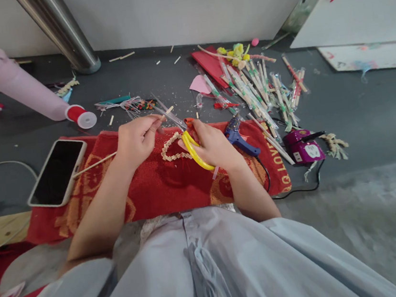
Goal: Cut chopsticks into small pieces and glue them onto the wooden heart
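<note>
My left hand (135,141) is closed on a thin wooden chopstick (95,165). One end of the chopstick sticks out past my fingertips by the scissor blades, and its other end reaches back toward the phone. In my right hand (215,145) is a pair of scissors (196,153) with yellow handles, the blades pointing up and left across the chopstick's tip. A small orange-red piece shows at my right fingers; I cannot tell what it is. Below the blades, a curved chain of small wooden pieces (165,155) lies on the red towel (167,191).
Right of my hands lies a blue glue gun (242,138), its cord running past a purple power socket (304,146). Several wrapped chopsticks (248,87) are heaped behind. At left are a phone (56,173), a ribbon spool (81,116) and a pink tumbler (19,79).
</note>
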`<state>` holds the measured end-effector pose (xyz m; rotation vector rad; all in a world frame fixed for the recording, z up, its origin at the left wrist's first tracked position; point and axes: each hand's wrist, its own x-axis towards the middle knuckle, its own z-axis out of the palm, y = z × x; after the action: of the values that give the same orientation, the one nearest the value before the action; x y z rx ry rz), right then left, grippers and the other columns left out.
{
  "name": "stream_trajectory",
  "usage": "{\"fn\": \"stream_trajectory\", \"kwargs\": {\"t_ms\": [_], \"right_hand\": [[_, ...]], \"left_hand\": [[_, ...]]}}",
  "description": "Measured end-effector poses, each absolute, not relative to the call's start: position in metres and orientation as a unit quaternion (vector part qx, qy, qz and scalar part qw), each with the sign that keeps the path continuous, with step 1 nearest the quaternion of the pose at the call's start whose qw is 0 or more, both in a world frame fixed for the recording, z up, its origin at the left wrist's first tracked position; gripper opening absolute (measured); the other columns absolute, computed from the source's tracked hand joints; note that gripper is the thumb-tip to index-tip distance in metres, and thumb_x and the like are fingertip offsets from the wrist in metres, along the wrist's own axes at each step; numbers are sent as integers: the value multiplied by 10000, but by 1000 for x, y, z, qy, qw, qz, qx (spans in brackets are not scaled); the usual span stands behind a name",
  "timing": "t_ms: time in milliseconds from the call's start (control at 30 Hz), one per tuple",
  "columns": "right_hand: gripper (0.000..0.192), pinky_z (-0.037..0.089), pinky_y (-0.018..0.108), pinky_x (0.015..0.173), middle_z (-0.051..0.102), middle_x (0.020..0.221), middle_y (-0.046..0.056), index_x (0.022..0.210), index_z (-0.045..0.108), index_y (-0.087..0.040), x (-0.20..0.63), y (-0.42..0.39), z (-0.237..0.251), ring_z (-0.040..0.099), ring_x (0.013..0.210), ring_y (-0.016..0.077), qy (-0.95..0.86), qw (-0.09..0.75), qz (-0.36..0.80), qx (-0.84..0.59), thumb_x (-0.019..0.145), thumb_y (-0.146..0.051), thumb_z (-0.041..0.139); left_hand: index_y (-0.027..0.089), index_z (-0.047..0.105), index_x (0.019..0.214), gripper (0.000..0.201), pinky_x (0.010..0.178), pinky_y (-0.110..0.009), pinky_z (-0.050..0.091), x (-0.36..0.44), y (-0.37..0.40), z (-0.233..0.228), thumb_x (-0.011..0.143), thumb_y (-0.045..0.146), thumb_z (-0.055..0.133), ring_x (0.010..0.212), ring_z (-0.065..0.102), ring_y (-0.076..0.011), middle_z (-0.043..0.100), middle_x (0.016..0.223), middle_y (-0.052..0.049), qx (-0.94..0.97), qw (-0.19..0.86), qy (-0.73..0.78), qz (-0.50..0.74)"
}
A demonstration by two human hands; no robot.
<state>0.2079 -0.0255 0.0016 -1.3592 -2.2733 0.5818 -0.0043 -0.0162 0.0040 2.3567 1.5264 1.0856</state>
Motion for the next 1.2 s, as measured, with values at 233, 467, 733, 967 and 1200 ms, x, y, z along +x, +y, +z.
{"fn": "stream_trajectory", "kwargs": {"t_ms": [233, 467, 733, 967, 1200], "right_hand": [[461, 316, 281, 628, 648, 804, 64, 926, 507, -179, 200, -28, 7, 578, 698, 182, -798, 160, 215, -540, 903, -630, 417], [477, 285, 282, 611, 687, 838, 90, 928, 530, -172, 197, -30, 11, 615, 716, 199, -792, 124, 201, -563, 891, -638, 436], [498, 298, 290, 613, 702, 842, 105, 930, 548, -162, 196, -31, 13, 646, 751, 235, -795, 96, 177, -572, 890, -645, 436], [548, 367, 303, 650, 710, 899, 128, 1002, 554, -147, 194, -31, 10, 667, 811, 264, -793, 109, 189, -569, 890, -668, 423], [572, 401, 307, 695, 678, 895, 117, 1021, 509, -143, 196, -31, 8, 643, 810, 240, -805, 156, 202, -535, 904, -683, 362]], "left_hand": [[207, 612, 754, 300, 696, -254, 486, -5, -18, 3, 947, 297, 401, 769, 661, -155, 711, 791, -20, 782, 32, 533, 320], [209, 565, 726, 287, 678, -263, 466, -4, -18, 3, 943, 280, 391, 762, 649, -158, 697, 784, -27, 787, 30, 537, 301], [215, 596, 760, 293, 673, -277, 461, -2, -18, 3, 946, 305, 389, 756, 646, -171, 688, 750, -29, 785, 29, 547, 290], [230, 667, 907, 274, 710, -283, 490, -4, -17, -1, 950, 324, 413, 824, 669, -186, 725, 815, -34, 781, 5, 545, 303], [223, 665, 850, 281, 749, -285, 509, -8, -17, -1, 936, 294, 408, 829, 673, -184, 729, 829, -40, 785, 14, 538, 308]]}}
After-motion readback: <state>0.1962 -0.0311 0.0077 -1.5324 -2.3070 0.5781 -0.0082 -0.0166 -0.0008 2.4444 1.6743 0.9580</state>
